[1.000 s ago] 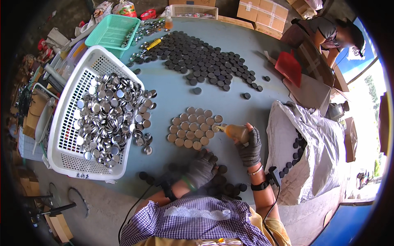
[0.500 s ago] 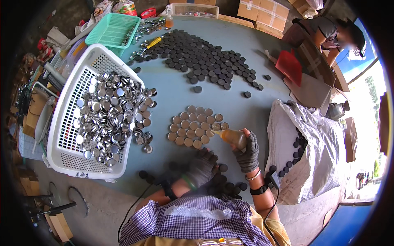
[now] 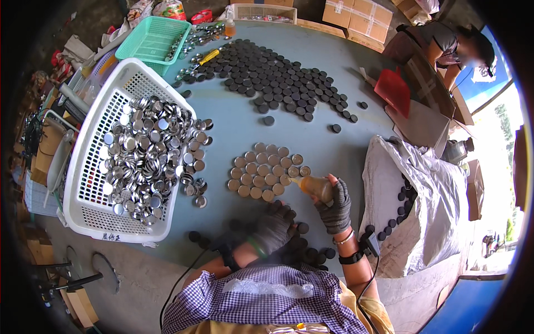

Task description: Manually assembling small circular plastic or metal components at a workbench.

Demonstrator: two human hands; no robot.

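My right hand (image 3: 336, 207), in a grey fingerless glove, is wrapped round a squeeze bottle (image 3: 317, 188) of amber liquid. The bottle is tilted, and its narrow tip points left, over the right edge of a cluster of round silver metal caps (image 3: 260, 170) laid flat on the table. My left hand (image 3: 271, 232), gloved the same way, is low over the table just below that cluster. Dark round shapes lie at its fingers, which are too blurred to make out. Black discs (image 3: 302, 228) lie beside and below this hand.
A white basket (image 3: 83, 203) heaped with silver caps stands at left, some spilling onto the blue-grey table (image 3: 328, 147). Many black discs (image 3: 278, 78) spread across the far side. A green basket (image 3: 142, 42), yellow-handled screwdriver (image 3: 209, 57), red dustpan (image 3: 392, 92) and white sack (image 3: 423, 222) surround them. Another person (image 3: 439, 47) bends at far right.
The bottle and my right hand have barely shifted; the tip stays by the right edge of the caps. My left hand looks almost still.
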